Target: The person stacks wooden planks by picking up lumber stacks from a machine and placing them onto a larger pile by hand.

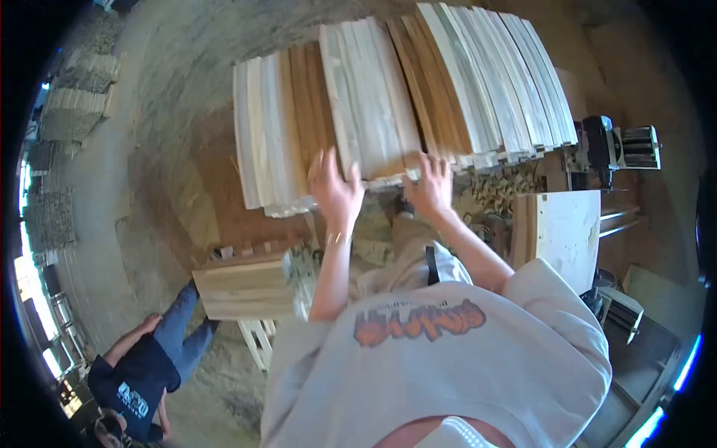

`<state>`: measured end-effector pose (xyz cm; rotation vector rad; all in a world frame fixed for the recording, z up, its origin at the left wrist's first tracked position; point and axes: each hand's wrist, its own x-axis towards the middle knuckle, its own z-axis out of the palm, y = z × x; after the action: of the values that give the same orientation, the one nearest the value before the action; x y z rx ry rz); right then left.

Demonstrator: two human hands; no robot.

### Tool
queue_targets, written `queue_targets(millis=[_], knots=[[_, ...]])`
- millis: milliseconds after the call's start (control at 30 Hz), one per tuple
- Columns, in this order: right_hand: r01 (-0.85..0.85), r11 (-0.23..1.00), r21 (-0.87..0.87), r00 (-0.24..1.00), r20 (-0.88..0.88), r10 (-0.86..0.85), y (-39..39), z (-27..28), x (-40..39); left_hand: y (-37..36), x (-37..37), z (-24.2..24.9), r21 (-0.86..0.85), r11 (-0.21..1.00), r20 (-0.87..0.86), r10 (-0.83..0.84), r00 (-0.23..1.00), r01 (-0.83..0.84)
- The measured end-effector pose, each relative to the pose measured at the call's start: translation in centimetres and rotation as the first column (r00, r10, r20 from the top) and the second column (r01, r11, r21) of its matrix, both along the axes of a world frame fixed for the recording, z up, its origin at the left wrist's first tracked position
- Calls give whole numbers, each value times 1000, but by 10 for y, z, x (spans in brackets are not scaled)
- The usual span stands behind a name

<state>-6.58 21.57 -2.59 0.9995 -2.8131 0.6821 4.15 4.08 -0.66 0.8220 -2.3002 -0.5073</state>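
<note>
A wide stack of long wooden boards (366,89) lies in front of me, pale ones alternating with bands of darker brown. My left hand (336,190) rests at the near ends of the boards, where a brown band (308,97) meets a pale one, its fingers apart. To its right, my right hand (431,187) touches the near edge beside the second brown band (429,89), fingers spread. Neither hand is wrapped round a board. The undersides of both hands are hidden.
A co-worker (153,366) in dark clothes stands at lower left beside a pile of boards (246,290). Scrap wood pieces (500,187) lie below the stack. Light panels (560,231) and a dark machine (601,153) stand to the right. More stacked lumber (71,116) lines the far left.
</note>
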Motion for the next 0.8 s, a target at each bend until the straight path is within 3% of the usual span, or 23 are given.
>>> queue_targets(millis=[67, 133, 267, 333, 367, 433, 467, 533, 600, 667, 733, 800], knots=[[-12, 998, 56, 999, 49, 10, 0, -1, 8, 30, -60, -37, -20, 995, 242, 104, 965, -102], [110, 972, -207, 941, 337, -35, -7, -12, 18, 44, -76, -54, -237, 951, 299, 267, 916, -199], [64, 916, -397, 744, 631, 221, -10, -4, 5, -1, -52, -81, -204, 971, 247, 177, 953, -128], [-25, 951, -310, 648, 719, 251, -25, 6, 1, -38, -47, -67, -109, 986, 257, 147, 955, -123], [-28, 948, -318, 643, 720, 260, -38, 13, -1, -51, -45, -65, -121, 985, 254, 153, 955, -126], [-237, 945, -225, 917, 268, 294, -66, 23, 1, -67, -39, -70, -143, 980, 261, 174, 949, -141], [-420, 894, -155, 862, 239, 446, -82, 19, -1, -68, -38, -69, -143, 979, 265, 179, 947, -145], [-545, 836, 60, 838, 6, 546, -99, -17, 5, -73, -38, -64, -107, 986, 299, 154, 942, -127], [-620, 767, 164, 784, 82, 616, -94, -23, -3, -94, -35, -68, -143, 983, 299, 154, 942, -115], [-612, 782, 123, 790, 50, 611, -69, -19, -7, -111, -30, -75, -155, 984, 268, 128, 955, -88], [-518, 806, 286, 847, 305, 436, -51, 12, -12, -119, -33, -64, -60, 990, 339, 139, 931, -126], [-404, 900, 162, 874, 361, 327, -28, 16, -20, -114, -52, -34, 59, 977, 524, 144, 840, -204]])
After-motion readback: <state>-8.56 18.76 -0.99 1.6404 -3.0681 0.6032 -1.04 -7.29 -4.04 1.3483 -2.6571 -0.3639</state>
